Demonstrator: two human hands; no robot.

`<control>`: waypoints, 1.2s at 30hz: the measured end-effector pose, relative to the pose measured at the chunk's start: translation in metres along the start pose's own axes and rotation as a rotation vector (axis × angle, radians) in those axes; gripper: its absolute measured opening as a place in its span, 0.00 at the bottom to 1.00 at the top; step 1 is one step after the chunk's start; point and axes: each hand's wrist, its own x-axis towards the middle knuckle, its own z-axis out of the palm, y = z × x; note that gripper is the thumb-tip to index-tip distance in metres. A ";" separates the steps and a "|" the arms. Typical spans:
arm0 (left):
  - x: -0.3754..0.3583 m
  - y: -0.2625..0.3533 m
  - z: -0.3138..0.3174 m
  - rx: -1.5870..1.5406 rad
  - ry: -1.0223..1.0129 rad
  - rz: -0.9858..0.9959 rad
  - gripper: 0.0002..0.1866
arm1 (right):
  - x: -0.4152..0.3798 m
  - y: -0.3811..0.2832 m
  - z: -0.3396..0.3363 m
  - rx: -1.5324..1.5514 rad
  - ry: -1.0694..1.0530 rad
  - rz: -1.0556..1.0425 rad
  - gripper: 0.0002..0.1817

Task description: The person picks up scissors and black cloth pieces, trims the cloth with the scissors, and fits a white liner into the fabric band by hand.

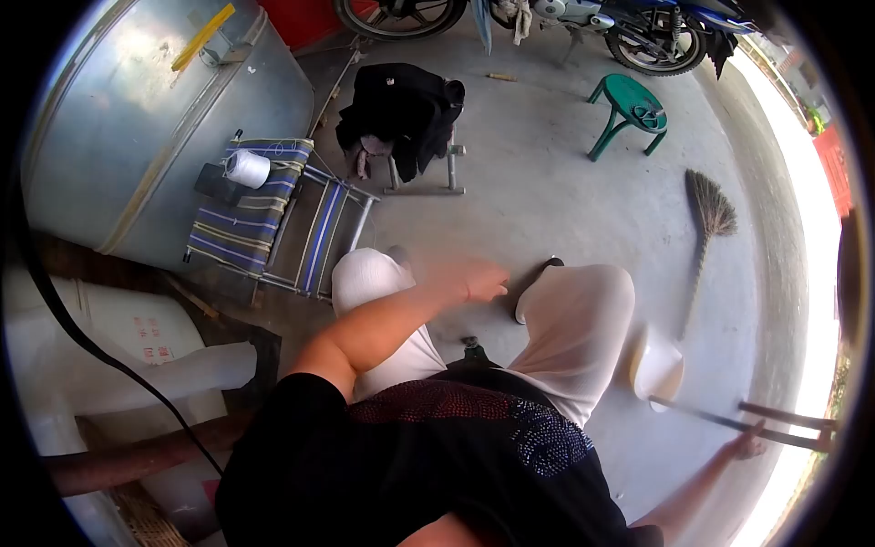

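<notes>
My left hand [488, 282] is over the floor between my knees, with its fingers curled together; the hand is partly blurred, and anything within them is too small to make out. Off to the lower right, my right hand [750, 444] is closed at a long dark bar [697, 413]. The bar's near end meets a white, scoop-like container [657, 367], which is blurred. A second brown bar [786, 416] runs just above my right hand. Pale trousers [583, 319] cover my spread knees.
A striped folding chair [239, 223] holds a white spool [247, 169] beside a metal tank [173, 109]. Dark clothing [401, 109] covers a metal-framed seat. Farther off are a green stool [631, 98] and a motorcycle [656, 41]. A broom [710, 205] lies at the right.
</notes>
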 end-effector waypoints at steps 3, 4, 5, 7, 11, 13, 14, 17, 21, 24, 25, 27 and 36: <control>-0.017 -0.011 -0.020 -0.005 0.000 0.022 0.16 | -0.099 0.017 0.004 0.138 0.022 0.282 0.33; -0.008 -0.014 -0.032 0.044 0.003 0.049 0.15 | -0.137 0.003 0.022 0.162 0.024 0.277 0.33; -0.009 -0.011 -0.032 0.071 -0.023 0.068 0.14 | -0.169 -0.006 0.030 0.238 -0.113 0.405 0.27; 0.003 0.005 -0.024 0.025 -0.013 0.131 0.13 | -0.189 0.002 0.060 0.385 -0.362 0.615 0.19; 0.001 -0.001 -0.022 0.015 -0.010 0.204 0.14 | -0.221 -0.075 0.180 0.621 -0.900 0.555 0.19; -0.002 0.000 -0.028 -0.019 -0.011 0.187 0.14 | -0.223 -0.107 0.269 0.705 -1.069 0.395 0.17; 0.004 0.001 -0.028 -0.031 0.017 0.204 0.14 | -0.229 -0.149 0.301 0.765 -1.109 0.434 0.17; 0.004 -0.008 -0.020 -0.074 0.068 0.215 0.17 | -0.255 -0.198 0.428 0.813 -1.132 0.560 0.14; -0.001 -0.035 -0.019 -0.066 0.016 0.107 0.18 | -0.304 -0.257 0.542 0.795 -1.135 0.656 0.13; 0.005 -0.046 -0.022 -0.074 -0.038 0.008 0.18 | -0.322 -0.269 0.614 0.768 -1.162 0.721 0.18; 0.008 -0.049 -0.026 -0.091 -0.061 -0.019 0.19 | -0.328 -0.271 0.634 0.777 -1.152 0.739 0.21; 0.018 -0.051 -0.036 -0.116 -0.083 -0.023 0.19 | -0.328 -0.276 0.672 0.750 -1.130 0.703 0.20; 0.044 -0.074 -0.054 -0.137 -0.097 -0.254 0.21 | -0.294 -0.234 0.854 0.399 -1.021 -0.570 0.21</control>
